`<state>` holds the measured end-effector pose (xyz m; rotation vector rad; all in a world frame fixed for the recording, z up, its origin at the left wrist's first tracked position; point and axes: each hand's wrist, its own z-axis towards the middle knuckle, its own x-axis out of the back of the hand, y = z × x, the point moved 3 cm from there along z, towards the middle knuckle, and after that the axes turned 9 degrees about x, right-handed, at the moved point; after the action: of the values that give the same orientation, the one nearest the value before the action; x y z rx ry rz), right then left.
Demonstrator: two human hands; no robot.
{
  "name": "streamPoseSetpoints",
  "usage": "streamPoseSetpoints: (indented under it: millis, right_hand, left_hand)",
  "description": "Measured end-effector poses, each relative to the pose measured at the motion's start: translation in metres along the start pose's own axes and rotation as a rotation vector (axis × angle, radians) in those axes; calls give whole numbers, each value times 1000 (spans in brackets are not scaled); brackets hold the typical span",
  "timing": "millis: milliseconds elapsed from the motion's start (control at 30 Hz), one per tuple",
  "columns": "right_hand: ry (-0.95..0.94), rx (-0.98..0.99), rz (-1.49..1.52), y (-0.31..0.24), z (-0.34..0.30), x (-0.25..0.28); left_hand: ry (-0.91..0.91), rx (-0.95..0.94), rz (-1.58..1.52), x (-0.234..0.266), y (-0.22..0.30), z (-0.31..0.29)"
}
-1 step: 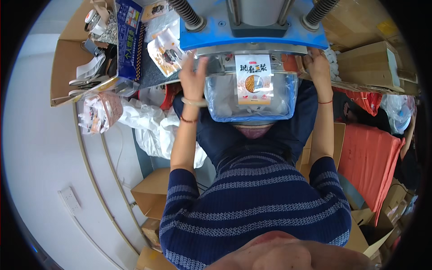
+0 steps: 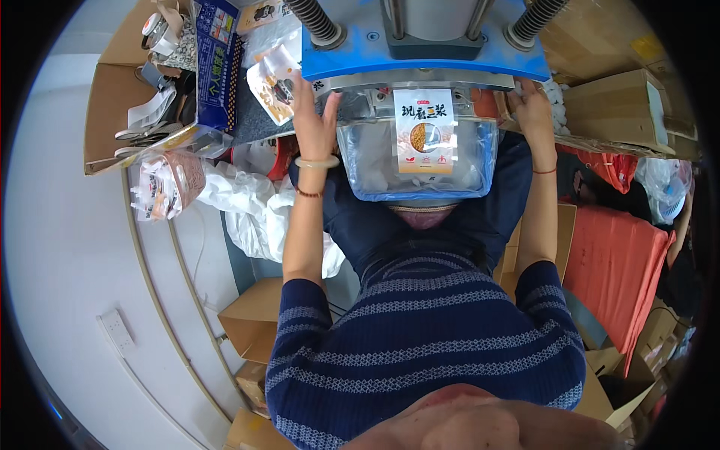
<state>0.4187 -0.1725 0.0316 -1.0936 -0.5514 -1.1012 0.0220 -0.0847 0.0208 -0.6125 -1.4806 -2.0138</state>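
In front of me a press [image 2: 424,71] with a blue plate and a grey metal bar spans the table edge. Under its bar hangs a white printed pouch [image 2: 426,139], its lower part over a clear plastic bin [image 2: 416,196] with a blue edge. The pouch's top end is close beneath the bar. My left hand [image 2: 315,127] is raised beside the press's left end, thumb and fingers apart, holding nothing. At the press's right end is my right hand [image 2: 534,116], its fingertips partly hidden by the machine.
Another white pouch [image 2: 271,84] lies on the table to the left, near a blue box [image 2: 217,71]. An open carton [image 2: 112,105] with tools stands farther left. A cardboard box [image 2: 615,112] is on the right. White plastic sheeting [image 2: 251,214] hangs below the table.
My left hand has shifted slightly left, its fingers now more upright and apart. My right hand and the hanging pouch have hardly moved.
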Motion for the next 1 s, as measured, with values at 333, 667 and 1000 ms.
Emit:
streamPoseSetpoints:
  millis: [333, 667, 1000]
  right_hand:
    - [-7, -96, 404, -77, -32, 55]
    - [-67, 224, 830, -203, -15, 48]
    - [-485, 453, 314, -168, -12, 35]
  left_hand:
    - [-34, -65, -58, 33, -25, -54]
    - [-517, 380, -589, 38, 76, -73]
    - [-1184, 540, -783, -7, 68, -73]
